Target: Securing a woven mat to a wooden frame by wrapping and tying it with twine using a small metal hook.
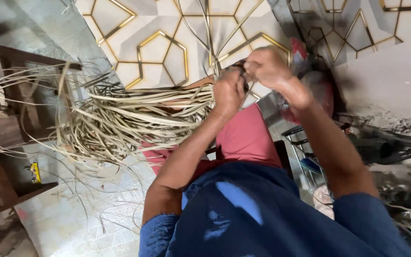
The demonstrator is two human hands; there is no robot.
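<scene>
- A big loose bundle of pale cane strips (120,114) is spread across the lap, fanned out to the left over the tiled floor (63,223).
- The bundle's gathered end is pinched in the left hand (228,91), fingers curled tight round it.
- The right hand (267,66) is pressed just beside, fingers closed on a few thin strands (210,33) running upward.

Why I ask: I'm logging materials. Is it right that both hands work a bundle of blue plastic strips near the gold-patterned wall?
Not blue plastic: the head view shows pale straw-coloured strips. Left hand and right hand do grip them by the gold-patterned wall.
</scene>
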